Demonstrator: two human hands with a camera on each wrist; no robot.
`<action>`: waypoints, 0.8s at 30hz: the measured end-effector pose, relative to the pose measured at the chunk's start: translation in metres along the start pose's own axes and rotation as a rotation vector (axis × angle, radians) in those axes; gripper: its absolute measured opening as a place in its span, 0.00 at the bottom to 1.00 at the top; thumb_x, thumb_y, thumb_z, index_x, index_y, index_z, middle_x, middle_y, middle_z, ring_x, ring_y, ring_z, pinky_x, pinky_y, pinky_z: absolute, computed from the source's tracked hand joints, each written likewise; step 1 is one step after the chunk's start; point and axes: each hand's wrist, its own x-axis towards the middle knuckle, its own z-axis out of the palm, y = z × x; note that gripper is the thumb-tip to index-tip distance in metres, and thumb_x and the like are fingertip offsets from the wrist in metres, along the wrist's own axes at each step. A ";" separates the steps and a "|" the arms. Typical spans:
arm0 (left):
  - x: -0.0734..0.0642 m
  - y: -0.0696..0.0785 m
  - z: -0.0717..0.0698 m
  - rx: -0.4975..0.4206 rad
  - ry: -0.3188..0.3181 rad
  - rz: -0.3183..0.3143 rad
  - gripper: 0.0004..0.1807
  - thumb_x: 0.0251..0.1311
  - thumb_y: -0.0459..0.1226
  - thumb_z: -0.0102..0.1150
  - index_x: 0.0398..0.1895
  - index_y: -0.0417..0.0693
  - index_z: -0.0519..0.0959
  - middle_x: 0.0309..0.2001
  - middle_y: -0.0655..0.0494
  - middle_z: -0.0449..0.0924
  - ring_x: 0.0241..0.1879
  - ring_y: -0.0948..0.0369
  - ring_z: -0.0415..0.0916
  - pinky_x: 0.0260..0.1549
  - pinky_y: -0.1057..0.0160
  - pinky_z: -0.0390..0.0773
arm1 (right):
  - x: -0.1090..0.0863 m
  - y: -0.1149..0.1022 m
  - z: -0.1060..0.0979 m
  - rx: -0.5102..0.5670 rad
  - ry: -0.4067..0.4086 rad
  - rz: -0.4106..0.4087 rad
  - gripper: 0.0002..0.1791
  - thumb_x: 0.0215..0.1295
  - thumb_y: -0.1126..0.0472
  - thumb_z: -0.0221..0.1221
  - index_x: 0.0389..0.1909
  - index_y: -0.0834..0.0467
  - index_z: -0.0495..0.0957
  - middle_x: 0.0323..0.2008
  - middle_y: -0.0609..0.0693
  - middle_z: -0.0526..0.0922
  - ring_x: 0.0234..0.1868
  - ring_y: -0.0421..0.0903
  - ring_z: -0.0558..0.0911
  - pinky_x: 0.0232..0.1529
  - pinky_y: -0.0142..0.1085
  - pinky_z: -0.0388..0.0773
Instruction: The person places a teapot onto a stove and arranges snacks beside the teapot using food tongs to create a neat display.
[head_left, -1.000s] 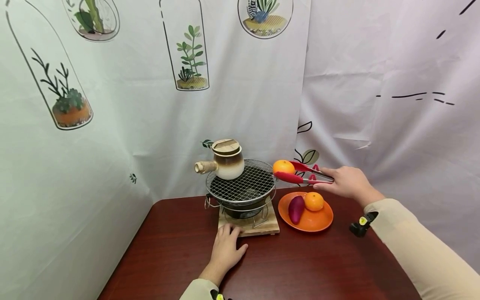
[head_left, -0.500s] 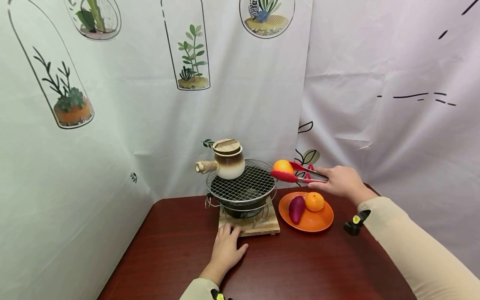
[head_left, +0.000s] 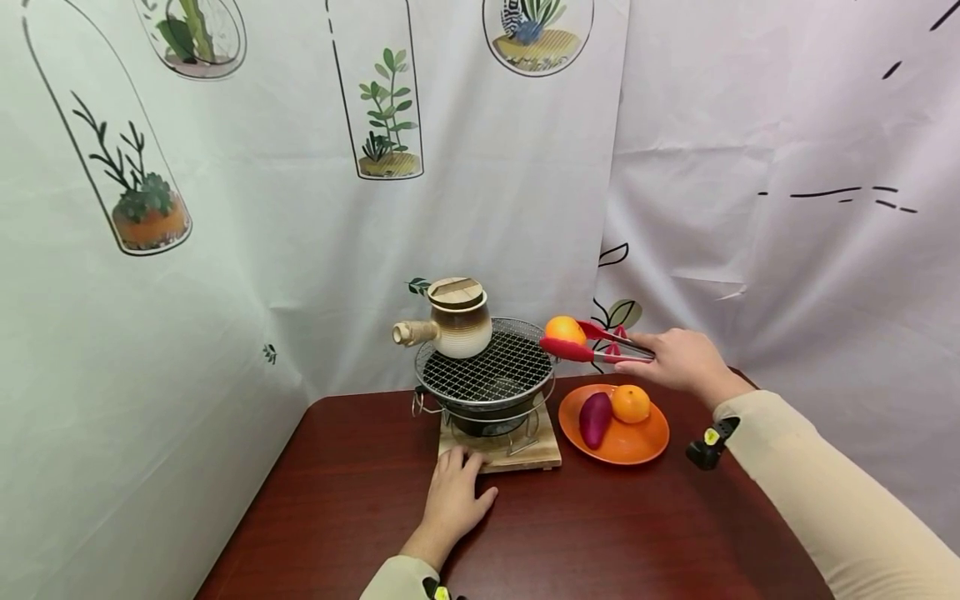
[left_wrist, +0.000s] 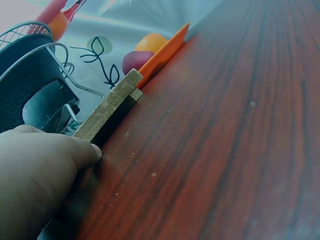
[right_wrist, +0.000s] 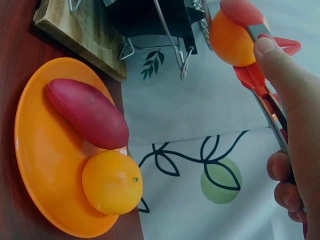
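Observation:
My right hand [head_left: 678,360] grips red-tipped metal tongs [head_left: 573,349], fingers curled round the handles. Between the tong heads an orange [head_left: 564,330] is held in the air, just off the right rim of the round grill [head_left: 517,358]. Below the tongs lies an orange plate [head_left: 648,446] bearing a purple sweet potato [right_wrist: 90,112] and a second orange [right_wrist: 112,182]. My left hand [head_left: 450,498] rests its fingers on the front edge of the wooden board [head_left: 536,454] under the grill, its thumb stretched out beside the board in the left wrist view.
On the grill's left side sits a brown and cream clay pot [head_left: 461,333] with a wooden lid and a handle sticking out left. The dark red table [head_left: 585,533] meets printed white curtains [head_left: 510,208] at the back and left.
My right hand has moved left with the tongs and the orange, bringing them up to the grill's rim. The left hand has stayed on the board.

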 end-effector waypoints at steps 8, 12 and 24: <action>-0.001 -0.001 0.002 -0.003 0.028 0.014 0.22 0.48 0.45 0.76 0.47 0.55 0.80 0.50 0.50 0.72 0.55 0.46 0.69 0.57 0.45 0.69 | 0.007 -0.007 -0.005 -0.007 0.001 -0.003 0.45 0.58 0.23 0.56 0.65 0.52 0.78 0.27 0.51 0.84 0.28 0.49 0.79 0.28 0.45 0.77; -0.002 -0.001 0.002 -0.011 0.025 0.015 0.22 0.48 0.45 0.76 0.47 0.56 0.80 0.50 0.50 0.72 0.55 0.46 0.69 0.57 0.44 0.69 | 0.011 -0.010 -0.006 -0.018 0.008 -0.029 0.46 0.58 0.22 0.55 0.64 0.54 0.79 0.30 0.53 0.86 0.29 0.50 0.81 0.30 0.45 0.79; -0.001 0.001 0.000 -0.006 0.002 0.001 0.21 0.49 0.45 0.75 0.47 0.55 0.80 0.50 0.49 0.72 0.55 0.46 0.69 0.58 0.45 0.69 | 0.023 -0.026 -0.006 -0.056 0.039 -0.084 0.41 0.57 0.27 0.62 0.63 0.51 0.80 0.22 0.51 0.81 0.25 0.48 0.78 0.23 0.43 0.75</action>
